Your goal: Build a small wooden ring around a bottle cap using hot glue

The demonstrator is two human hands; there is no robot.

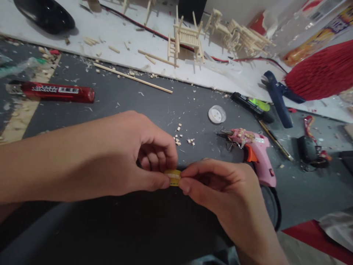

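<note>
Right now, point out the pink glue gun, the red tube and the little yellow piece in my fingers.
pink glue gun (257,147), head view, on its body.
red tube (55,92), head view, mid-length.
yellow piece (173,177), head view, its exposed middle.

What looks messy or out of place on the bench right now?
Wood chips and shavings litter the grey mat beyond both hands, which pinch a small yellow piece. The pink glue gun lies on its side, crusted with bits.

Single head view, looking forward-down, close over grey worktable (154,106).
</note>
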